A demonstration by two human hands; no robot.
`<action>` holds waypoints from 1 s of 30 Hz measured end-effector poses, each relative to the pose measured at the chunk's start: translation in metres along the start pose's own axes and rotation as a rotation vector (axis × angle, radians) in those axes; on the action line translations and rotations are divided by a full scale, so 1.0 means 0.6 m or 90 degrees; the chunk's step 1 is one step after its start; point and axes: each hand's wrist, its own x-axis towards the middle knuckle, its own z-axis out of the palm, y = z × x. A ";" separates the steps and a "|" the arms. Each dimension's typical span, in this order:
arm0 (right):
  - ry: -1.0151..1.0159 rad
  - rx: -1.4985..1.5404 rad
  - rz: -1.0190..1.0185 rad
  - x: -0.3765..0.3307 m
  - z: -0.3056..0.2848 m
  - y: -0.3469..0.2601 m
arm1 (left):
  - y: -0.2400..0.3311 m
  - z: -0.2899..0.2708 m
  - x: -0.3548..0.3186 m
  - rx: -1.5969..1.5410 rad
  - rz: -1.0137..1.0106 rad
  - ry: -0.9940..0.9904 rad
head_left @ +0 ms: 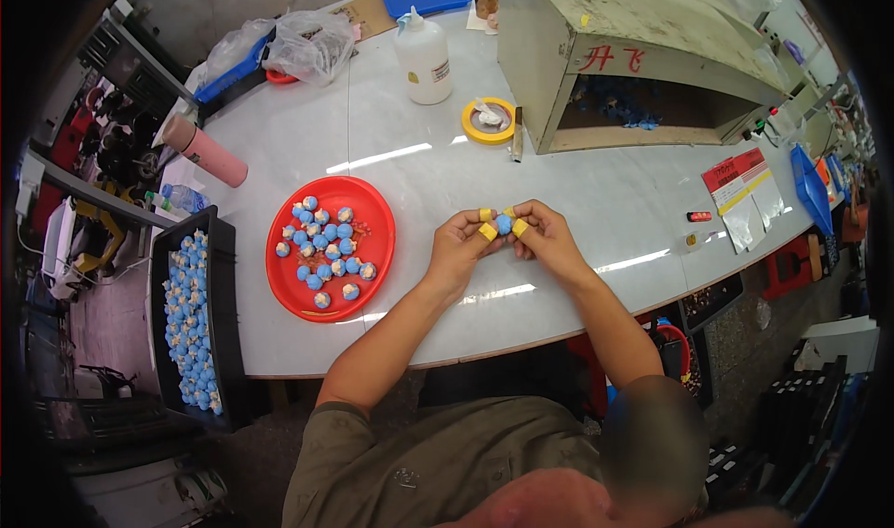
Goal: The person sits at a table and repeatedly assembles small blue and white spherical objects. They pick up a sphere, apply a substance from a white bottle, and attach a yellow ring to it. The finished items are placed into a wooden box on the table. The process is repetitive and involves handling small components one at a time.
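My left hand [458, 246] and my right hand [551, 240] meet above the table, fingertips closed from both sides on a small blue ball [504, 223]. Yellow tape wraps several of my fingertips. Part of the ball is hidden by the fingers, and I cannot tell which hand bears more of it. To the left of my hands lies a round red tray [380, 213] with several blue balls, many showing a cream-coloured patch, and small reddish bits among them.
A black bin [229, 332] full of similar balls stands at the table's left edge. A pink bottle [207, 152], a white squeeze bottle [424, 65], a yellow tape roll [471, 134] and an open-fronted box [529, 72] stand farther back. Papers [745, 193] lie at right.
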 end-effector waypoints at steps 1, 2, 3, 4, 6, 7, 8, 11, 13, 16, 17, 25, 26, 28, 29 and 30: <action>-0.008 -0.002 -0.001 0.001 -0.003 0.000 | 0.005 0.001 0.000 0.031 -0.021 -0.010; -0.012 -0.016 -0.004 0.001 -0.005 -0.003 | 0.013 0.001 -0.001 0.063 -0.041 -0.021; -0.015 -0.032 -0.003 -0.001 -0.007 -0.008 | 0.017 0.002 -0.002 0.091 -0.063 -0.030; -0.018 -0.048 -0.002 -0.003 -0.009 -0.011 | 0.017 0.000 -0.002 0.102 -0.060 -0.042; -0.038 -0.056 0.010 -0.005 -0.015 -0.011 | 0.016 -0.003 -0.001 0.121 -0.053 -0.063; -0.049 -0.061 0.017 -0.006 -0.018 -0.010 | 0.015 -0.004 0.000 0.122 -0.053 -0.066; -0.055 -0.064 0.005 -0.006 -0.020 -0.007 | 0.014 -0.005 0.001 0.123 -0.054 -0.068; -0.075 -0.076 -0.025 -0.003 -0.026 0.013 | -0.003 -0.014 0.008 0.102 -0.024 -0.089; -0.090 -0.083 -0.042 0.002 -0.029 0.022 | -0.007 -0.016 0.008 0.101 -0.018 -0.091; -0.086 -0.124 -0.041 -0.001 -0.026 0.017 | -0.006 -0.014 0.006 0.112 -0.033 -0.078; -0.088 -0.127 -0.040 -0.001 -0.027 0.018 | -0.008 -0.014 0.006 0.110 -0.032 -0.077; -0.034 -0.046 0.067 0.002 -0.017 0.002 | 0.015 -0.003 0.006 0.127 -0.089 -0.039; -0.032 -0.045 0.065 0.002 -0.016 0.002 | 0.018 0.001 0.004 0.122 -0.089 -0.029; -0.032 -0.046 0.065 0.005 -0.015 0.006 | 0.020 0.003 0.003 0.118 -0.091 -0.018; -0.036 -0.047 0.069 0.007 -0.015 0.007 | 0.020 0.003 0.004 0.122 -0.093 -0.017; -0.040 -0.049 0.075 0.007 -0.018 0.009 | 0.018 0.002 0.004 0.124 -0.095 -0.015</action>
